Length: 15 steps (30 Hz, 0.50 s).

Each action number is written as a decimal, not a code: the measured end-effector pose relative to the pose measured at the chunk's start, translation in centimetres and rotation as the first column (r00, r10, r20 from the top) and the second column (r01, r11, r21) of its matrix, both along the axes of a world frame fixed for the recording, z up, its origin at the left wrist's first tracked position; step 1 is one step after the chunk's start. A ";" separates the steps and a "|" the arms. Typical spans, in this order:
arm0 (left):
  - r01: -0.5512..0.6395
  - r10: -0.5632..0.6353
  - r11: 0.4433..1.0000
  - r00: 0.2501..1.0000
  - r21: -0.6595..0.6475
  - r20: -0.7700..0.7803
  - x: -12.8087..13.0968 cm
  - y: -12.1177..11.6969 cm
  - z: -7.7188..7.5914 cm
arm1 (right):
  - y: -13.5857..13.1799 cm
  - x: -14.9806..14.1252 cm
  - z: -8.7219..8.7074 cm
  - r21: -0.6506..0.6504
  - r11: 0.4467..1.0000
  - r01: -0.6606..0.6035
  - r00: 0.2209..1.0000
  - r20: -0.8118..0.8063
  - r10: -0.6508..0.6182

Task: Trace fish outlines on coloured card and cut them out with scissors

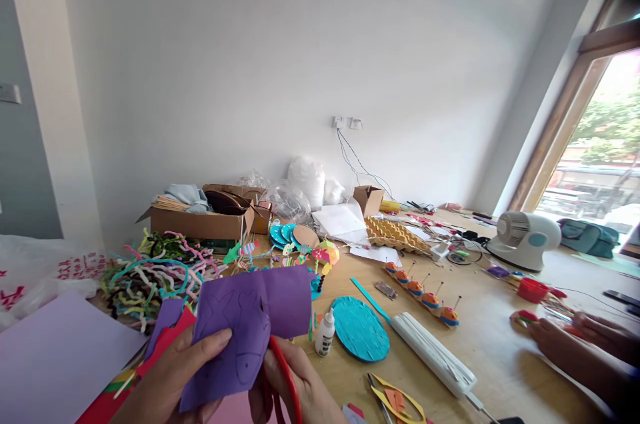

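A sheet of purple paper (287, 301) with a fish outline drawn on it is held up over the table. My left hand (185, 364) grips its lower left part, thumb on top and fingers behind. Red-handled scissors (286, 377) are in my right hand (305, 384), at the paper's cut edge beside the drawn outline. The blades are mostly hidden by the paper and hand. Just beyond stand a small white glue bottle (325, 334) and a round blue-painted disc (361, 329) lying flat.
Pipe cleaners (155, 277) and coloured paper (65, 357) lie left. A cardboard box (200, 221) stands behind. A power strip (434, 354), yellow-handled scissors (400, 401), orange-and-blue egg-carton pieces (416, 288) and a white fan (525, 241) are right. Another person's hands (555, 337) work at far right.
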<state>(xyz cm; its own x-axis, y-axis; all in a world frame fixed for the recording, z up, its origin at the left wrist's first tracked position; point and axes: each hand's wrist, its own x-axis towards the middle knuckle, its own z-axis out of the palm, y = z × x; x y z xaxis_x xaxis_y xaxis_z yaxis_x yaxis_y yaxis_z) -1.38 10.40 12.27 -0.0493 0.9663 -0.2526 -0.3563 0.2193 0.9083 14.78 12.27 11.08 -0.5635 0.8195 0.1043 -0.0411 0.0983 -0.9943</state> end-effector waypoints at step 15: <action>0.026 -0.012 0.989 0.996 0.147 -0.093 0.5 -0.3 -0.5 | -0.4 -0.9 0.5 -0.059 0.993 0.102 0.994 0.038 -0.099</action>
